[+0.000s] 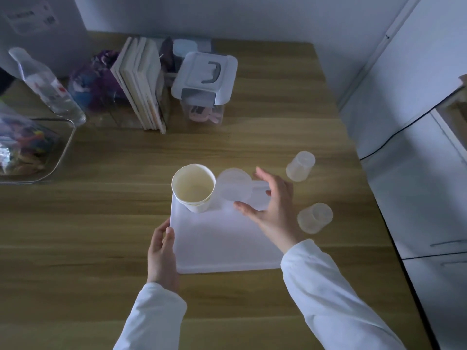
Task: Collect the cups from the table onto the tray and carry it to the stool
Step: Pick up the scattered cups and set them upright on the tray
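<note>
Head: clear cup [236,186] between right fingers [262,176]

I see everything through one wide camera on my head, looking forward and steeply down at the wooden table [252,127]. It sits close above the near edge, so my sleeves enter from the bottom of the frame. Beyond the table's far edge a strip of wall shows; off its right side stand white cabinets [417,173]. Straight lines bow toward the frame's edges.
</note>
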`<state>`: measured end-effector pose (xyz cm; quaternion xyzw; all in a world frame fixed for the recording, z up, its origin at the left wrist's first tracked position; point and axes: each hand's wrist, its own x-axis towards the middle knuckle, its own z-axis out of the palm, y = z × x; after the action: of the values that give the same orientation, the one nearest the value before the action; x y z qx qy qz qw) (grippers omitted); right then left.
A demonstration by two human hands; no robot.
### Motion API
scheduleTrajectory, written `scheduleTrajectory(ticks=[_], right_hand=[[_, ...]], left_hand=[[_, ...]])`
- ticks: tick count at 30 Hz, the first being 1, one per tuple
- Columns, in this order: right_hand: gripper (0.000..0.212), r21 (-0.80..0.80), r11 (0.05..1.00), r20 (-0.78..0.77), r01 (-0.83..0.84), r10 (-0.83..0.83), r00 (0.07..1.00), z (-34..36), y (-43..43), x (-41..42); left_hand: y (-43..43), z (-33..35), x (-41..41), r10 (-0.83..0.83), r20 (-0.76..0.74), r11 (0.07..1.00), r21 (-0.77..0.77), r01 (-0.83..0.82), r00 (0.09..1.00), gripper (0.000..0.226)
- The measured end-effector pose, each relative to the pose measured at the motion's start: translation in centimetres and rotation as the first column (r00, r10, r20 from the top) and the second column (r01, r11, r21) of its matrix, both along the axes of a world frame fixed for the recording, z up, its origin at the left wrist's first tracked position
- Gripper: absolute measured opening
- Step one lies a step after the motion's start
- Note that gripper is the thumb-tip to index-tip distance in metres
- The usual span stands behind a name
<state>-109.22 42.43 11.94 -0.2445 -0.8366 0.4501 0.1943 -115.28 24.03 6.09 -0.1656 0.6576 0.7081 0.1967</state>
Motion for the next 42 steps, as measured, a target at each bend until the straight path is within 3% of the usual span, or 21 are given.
scheduleTrajectory(ticks=[6, 14, 20, 26, 29, 33, 37, 40, 42], right_hand=[[0.07, 0.045, 0.99, -0.028, 0.137, -0.136, 0.99, -0.5, 7.6, 5.7], [0.063, 0.053, 0.956, 0.227, 0.287, -0.291, 0.929, -3.8, 14.2, 11.9], [0.067, 0.129, 0.97, 0.298, 0.205, -0.235, 0.925, -5.0, 13.7, 11.6], [0.081, 0.367, 0.923, 0.577, -0.116, -0.128, 0.806, -5.6, 13.9, 10.0], [0.073, 0.366, 0.913, 0.648, -0.18, -0.111, 0.754, -5.7, 13.9, 9.1], [0.058, 0.355, 0.924, 0.609, -0.145, -0.111, 0.786, -6.1, 14.1, 9.4], [0.056, 0.276, 0.96, 0.464, 0.041, -0.17, 0.869, -5.7, 14.4, 10.3], [0.056, 0.033, 0.965, 0.371, 0.259, -0.253, 0.893, -4.1, 14.3, 10.5], [0.05, -0.188, 0.91, 0.342, 0.369, -0.292, 0.893, -3.0, 14.0, 10.6]], left_hand=[[3.8, -0.6, 3.2, 0.04, 0.012, 0.999, 0.004, -0.04, 0.999, 0.019], [4.8, -1.0, 4.3, 0.079, 0.003, 0.996, -0.033, -0.079, 0.997, 0.018], [4.3, -0.6, 4.0, 0.104, 0.018, 0.994, -0.027, -0.104, 0.994, 0.018], [4.2, -1.0, 3.6, 0.11, 0.012, 0.993, -0.037, -0.11, 0.994, 0.019], [4.3, -1.0, 3.5, 0.111, 0.023, 0.993, -0.029, -0.11, 0.994, 0.018], [4.3, -0.8, 3.2, 0.118, 0.024, 0.993, -0.02, -0.118, 0.993, 0.018], [4.2, -0.6, 3.0, 0.111, 0.021, 0.994, -0.021, -0.111, 0.994, 0.018], [4.0, -0.5, 2.8, 0.11, 0.02, 0.994, -0.019, -0.109, 0.994, 0.018], [3.9, -0.5, 2.7, 0.103, 0.017, 0.995, -0.018, -0.102, 0.995, 0.019]])
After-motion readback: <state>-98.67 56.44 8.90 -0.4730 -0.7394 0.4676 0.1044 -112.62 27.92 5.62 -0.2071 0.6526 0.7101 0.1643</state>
